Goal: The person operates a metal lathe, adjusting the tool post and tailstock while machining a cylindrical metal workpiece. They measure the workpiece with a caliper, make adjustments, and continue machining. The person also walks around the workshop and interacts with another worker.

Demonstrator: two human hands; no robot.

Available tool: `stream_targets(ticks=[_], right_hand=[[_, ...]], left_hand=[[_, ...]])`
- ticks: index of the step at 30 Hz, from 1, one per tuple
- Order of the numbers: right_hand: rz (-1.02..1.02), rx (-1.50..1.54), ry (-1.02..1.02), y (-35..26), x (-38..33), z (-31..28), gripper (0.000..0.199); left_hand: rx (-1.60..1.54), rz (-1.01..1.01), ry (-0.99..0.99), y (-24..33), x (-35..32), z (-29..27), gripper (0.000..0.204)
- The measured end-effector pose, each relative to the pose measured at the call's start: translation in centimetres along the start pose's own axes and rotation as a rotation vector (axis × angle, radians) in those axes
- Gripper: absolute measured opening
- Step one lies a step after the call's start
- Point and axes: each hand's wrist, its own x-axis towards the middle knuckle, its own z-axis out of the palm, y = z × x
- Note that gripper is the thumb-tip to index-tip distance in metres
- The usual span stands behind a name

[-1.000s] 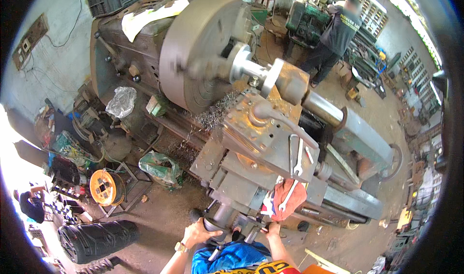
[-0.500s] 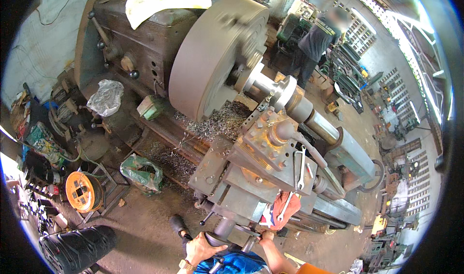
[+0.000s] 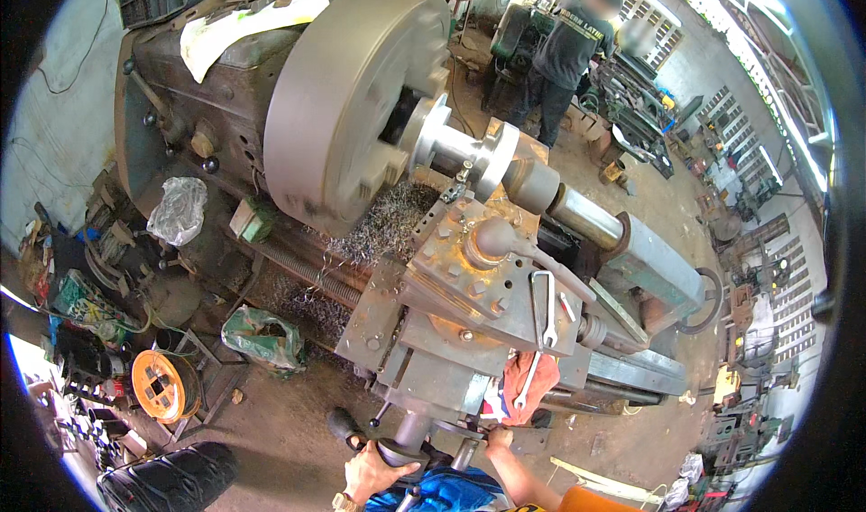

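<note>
My left hand (image 3: 372, 474), with a watch at the wrist, is wrapped around the round metal handwheel (image 3: 411, 436) at the front of the lathe carriage. My right hand (image 3: 499, 442) is closed beside it at the end of a crank bar; its fingers are partly hidden, so what it grips I cannot make out. Ahead, the large lathe chuck (image 3: 311, 106) is blurred by spinning and carries a shiny stepped metal workpiece (image 3: 495, 158). The rusty tool post (image 3: 465, 264) stands close to the workpiece, its ball-topped lever (image 3: 492, 239) on top.
One wrench (image 3: 549, 313) lies on the carriage; another (image 3: 529, 381) rests on a red cloth (image 3: 544, 378). Metal chips (image 3: 388, 223) heap below the chuck. An orange cable reel (image 3: 161, 386) and a black ribbed bundle (image 3: 167, 479) are at left. A person (image 3: 570, 52) stands at the back.
The view has shifted, so the chuck and carriage sit further left. Both hands keep their places at the carriage controls, and the chuck is blurred in both frames.
</note>
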Motion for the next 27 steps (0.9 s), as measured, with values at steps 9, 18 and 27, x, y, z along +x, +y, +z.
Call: stream_targets(ticks=[9, 18, 27], right_hand=[[0.528, 1.613, -0.012, -2.5, -3.0, -5.9, 0.021], [0.479, 1.954, 0.134, -2.6, -2.7, -5.2, 0.02], [0.395, 1.953, -0.17, -1.2, -1.4, -2.8, 0.016]], left_hand=[[0.033, -0.019, 0.044, -0.6, 0.4, 1.1, 0.116], [0.049, -0.049, 0.017, 0.2, 0.0, 0.4, 0.116], [0.09, -0.086, 0.022, -0.1, 0.2, 0.8, 0.118]])
